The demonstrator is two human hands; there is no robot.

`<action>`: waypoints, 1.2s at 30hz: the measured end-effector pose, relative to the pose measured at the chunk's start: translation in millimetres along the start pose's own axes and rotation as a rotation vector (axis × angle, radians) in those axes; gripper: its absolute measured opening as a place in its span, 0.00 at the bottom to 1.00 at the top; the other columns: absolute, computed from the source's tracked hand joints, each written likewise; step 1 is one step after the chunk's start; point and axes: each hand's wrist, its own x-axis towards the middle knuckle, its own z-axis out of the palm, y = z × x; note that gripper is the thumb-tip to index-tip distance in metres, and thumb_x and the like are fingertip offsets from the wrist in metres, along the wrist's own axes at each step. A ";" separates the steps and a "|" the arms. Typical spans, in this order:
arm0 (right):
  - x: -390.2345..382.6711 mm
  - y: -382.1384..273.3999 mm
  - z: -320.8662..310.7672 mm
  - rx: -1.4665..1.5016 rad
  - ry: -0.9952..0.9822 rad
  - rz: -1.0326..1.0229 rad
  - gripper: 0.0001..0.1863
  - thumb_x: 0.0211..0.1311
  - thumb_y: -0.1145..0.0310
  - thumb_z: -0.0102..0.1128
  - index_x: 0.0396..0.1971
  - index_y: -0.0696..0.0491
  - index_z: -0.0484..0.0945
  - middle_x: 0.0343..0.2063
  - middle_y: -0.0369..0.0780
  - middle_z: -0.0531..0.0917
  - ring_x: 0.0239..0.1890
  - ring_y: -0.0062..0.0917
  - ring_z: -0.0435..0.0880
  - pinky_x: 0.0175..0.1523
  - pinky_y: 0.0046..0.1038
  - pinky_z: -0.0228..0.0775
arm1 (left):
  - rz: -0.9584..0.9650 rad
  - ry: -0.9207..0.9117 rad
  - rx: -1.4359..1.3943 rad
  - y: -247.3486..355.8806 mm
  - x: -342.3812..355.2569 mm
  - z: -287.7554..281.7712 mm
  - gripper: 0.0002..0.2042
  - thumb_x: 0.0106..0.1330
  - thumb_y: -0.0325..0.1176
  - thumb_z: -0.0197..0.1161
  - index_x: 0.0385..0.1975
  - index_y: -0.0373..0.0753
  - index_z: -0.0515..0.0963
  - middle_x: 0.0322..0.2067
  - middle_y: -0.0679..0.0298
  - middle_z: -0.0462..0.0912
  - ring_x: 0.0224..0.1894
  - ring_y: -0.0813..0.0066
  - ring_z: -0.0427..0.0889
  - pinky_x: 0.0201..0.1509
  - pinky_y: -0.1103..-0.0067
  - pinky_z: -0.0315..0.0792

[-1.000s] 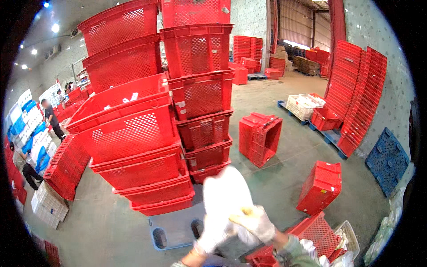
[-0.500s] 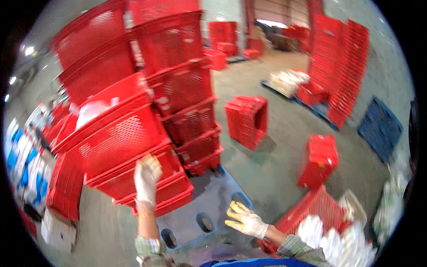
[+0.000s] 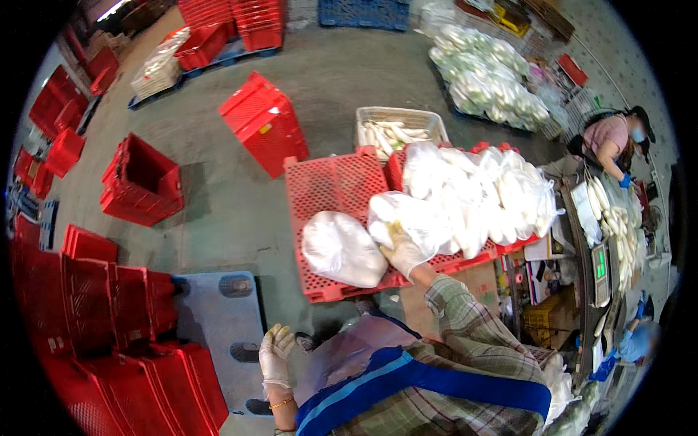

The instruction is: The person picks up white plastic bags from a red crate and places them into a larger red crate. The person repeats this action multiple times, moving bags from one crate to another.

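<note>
My right hand (image 3: 406, 253), in a white glove with yellowed fingers, reaches to a clear plastic bag of white radishes (image 3: 422, 218). Its fingers are closed against the near left end of that bag; the exact grip is partly hidden. Left of it, a rounder filled white plastic bag (image 3: 342, 248) rests on a red perforated crate surface (image 3: 338, 182). More bagged white radishes (image 3: 472, 192) lie in a row to the right. My left hand (image 3: 276, 356), gloved the same way, hangs lower left beside a grey-blue pallet (image 3: 218, 312), fingers loosely apart and holding nothing.
Red crates (image 3: 131, 305) stand stacked at the lower left. Two red crates (image 3: 265, 123) stand on the floor, with a white crate of radishes (image 3: 401, 129) behind the bags. At right, a bench carries a scale (image 3: 600, 269) and loose radishes; two people work there.
My view has swung right, from the tall crate stack to the bagged radishes. My right hand has reached the bag. My left hand has come away from the stacked crates.
</note>
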 end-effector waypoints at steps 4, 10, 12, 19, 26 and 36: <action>17.5 63.8 -45.5 -0.232 -0.001 0.322 0.48 0.52 0.52 0.64 0.70 0.50 0.49 0.68 0.50 0.56 0.67 0.42 0.59 0.69 0.37 0.53 | -0.055 0.037 0.071 -29.7 -0.4 49.5 0.20 0.71 0.41 0.48 0.52 0.31 0.70 0.43 0.53 0.80 0.38 0.67 0.82 0.43 0.75 0.77; 30.5 61.0 -21.2 -0.469 -0.044 -0.164 0.41 0.47 0.55 0.66 0.62 0.55 0.63 0.56 0.50 0.73 0.57 0.41 0.73 0.60 0.40 0.65 | -0.175 0.022 0.150 -64.7 -11.8 90.5 0.19 0.71 0.42 0.50 0.51 0.33 0.73 0.41 0.57 0.82 0.37 0.72 0.82 0.40 0.79 0.75; 58.4 93.1 21.9 -0.368 -0.067 -0.044 0.32 0.45 0.57 0.67 0.51 0.55 0.72 0.45 0.50 0.79 0.49 0.42 0.78 0.53 0.41 0.70 | -0.163 0.034 0.191 -62.4 -20.6 97.6 0.18 0.71 0.42 0.50 0.51 0.34 0.74 0.42 0.58 0.82 0.38 0.73 0.81 0.42 0.80 0.74; 66.4 100.9 -24.3 0.334 -0.255 0.121 0.22 0.55 0.54 0.61 0.36 0.62 0.80 0.32 0.42 0.84 0.35 0.32 0.83 0.39 0.35 0.72 | -0.084 0.102 0.044 -67.4 -24.9 46.2 0.15 0.71 0.37 0.51 0.51 0.35 0.74 0.44 0.58 0.82 0.39 0.72 0.81 0.41 0.78 0.76; -49.3 -148.5 -116.3 1.066 -0.790 0.253 0.19 0.51 0.72 0.54 0.45 0.59 0.76 0.38 0.41 0.81 0.41 0.29 0.82 0.46 0.31 0.75 | -0.310 -0.239 -0.136 -60.7 -36.8 45.8 0.30 0.71 0.52 0.49 0.64 0.35 0.60 0.60 0.54 0.67 0.59 0.61 0.72 0.60 0.68 0.68; -196.5 -521.6 -16.6 0.680 -1.181 -0.995 0.28 0.57 0.71 0.64 0.57 0.60 0.68 0.50 0.41 0.77 0.53 0.23 0.74 0.57 0.28 0.67 | 0.629 0.009 -0.118 65.3 -134.4 -117.9 0.24 0.73 0.36 0.46 0.65 0.32 0.55 0.62 0.56 0.63 0.62 0.66 0.64 0.68 0.74 0.60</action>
